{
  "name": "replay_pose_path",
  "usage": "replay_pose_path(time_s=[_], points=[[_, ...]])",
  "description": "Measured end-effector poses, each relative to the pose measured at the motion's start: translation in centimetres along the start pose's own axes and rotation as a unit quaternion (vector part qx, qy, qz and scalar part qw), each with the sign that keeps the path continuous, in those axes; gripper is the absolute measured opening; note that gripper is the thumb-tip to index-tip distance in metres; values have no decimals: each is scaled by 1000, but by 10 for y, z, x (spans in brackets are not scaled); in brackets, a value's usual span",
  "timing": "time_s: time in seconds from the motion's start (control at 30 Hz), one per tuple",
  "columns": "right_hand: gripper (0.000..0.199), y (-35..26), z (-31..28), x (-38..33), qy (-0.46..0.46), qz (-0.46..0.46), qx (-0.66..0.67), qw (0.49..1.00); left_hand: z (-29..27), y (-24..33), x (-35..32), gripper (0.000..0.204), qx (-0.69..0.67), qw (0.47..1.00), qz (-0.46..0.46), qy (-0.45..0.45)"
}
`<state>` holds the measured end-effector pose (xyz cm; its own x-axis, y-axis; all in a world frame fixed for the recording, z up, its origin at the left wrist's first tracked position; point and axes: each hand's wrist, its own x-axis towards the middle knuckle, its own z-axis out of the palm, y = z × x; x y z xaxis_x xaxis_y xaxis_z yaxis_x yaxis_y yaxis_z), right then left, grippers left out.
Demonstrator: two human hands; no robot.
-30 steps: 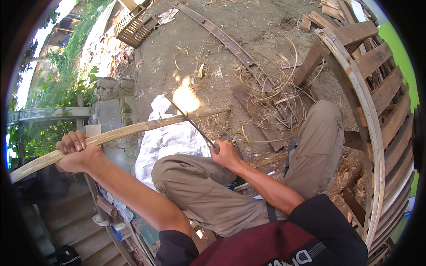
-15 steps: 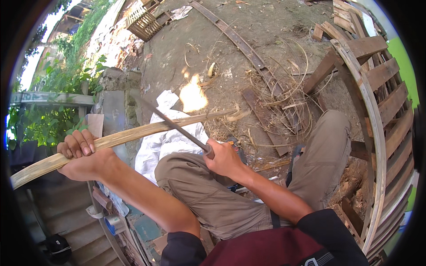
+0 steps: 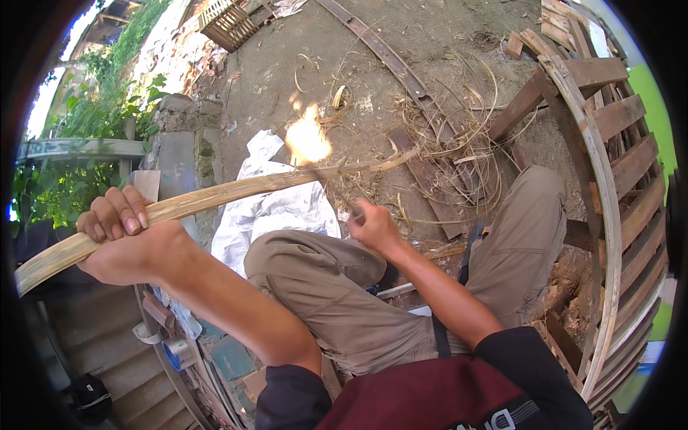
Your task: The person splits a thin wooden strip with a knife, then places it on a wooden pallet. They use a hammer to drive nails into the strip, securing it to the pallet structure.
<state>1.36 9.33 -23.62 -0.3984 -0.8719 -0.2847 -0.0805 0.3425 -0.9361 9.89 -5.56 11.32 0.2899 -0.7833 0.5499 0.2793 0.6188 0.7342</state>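
Observation:
My left hand [image 3: 132,244] is wrapped around the thick end of a long, pale wooden strip [image 3: 229,190]. The strip slants up to the right across my view, its thin far end [image 3: 401,159] splitting into a curl of shaving. My right hand [image 3: 376,229] is closed round the dark handle of a long knife [image 3: 355,213], below the strip's thinner part. Motion smears the blade, which seems to reach up toward the strip; whether it touches cannot be made out. A white cloth sack [image 3: 276,208] lies beneath the strip, beside my bent knee.
Curled shavings [image 3: 459,165] are strewn over the dirt around a rusty metal beam [image 3: 401,72]. A slatted wooden frame [image 3: 609,186] stands close on my right. To the left are a block wall [image 3: 175,150] and steps [image 3: 122,358]. A bright glare patch [image 3: 308,136] lies ahead.
The knife, sharp across the strip before, is now blurred, and my right hand has shifted slightly right and up. My left hand still grips the strip, a little further left.

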Motion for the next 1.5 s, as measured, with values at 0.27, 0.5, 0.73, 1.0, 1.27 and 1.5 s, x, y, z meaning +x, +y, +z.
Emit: replay_pose_path(time_s=[0.27,0.5,0.73,1.0,1.27,1.5], points=[[21,-33,8,-15,14,-45,23,999,0,-9,12,37,18,999,-3,46],[28,65,-21,44,11,31,-152,988,17,-5,10,36,-12,1000,-1,7],[25,18,-2,17,49,-12,0,999,26,-10,8,35,18,1000,-10,13],[27,5,3,9,33,6,-13,999,36,-19,10,33,46,999,16,11],[31,85,-10,39,-9,42,-197,980,48,-20,9,34,44,999,15,-4],[29,139,0,55,42,84,-142,985,68,-21,14,33,25,1000,3,-7]])
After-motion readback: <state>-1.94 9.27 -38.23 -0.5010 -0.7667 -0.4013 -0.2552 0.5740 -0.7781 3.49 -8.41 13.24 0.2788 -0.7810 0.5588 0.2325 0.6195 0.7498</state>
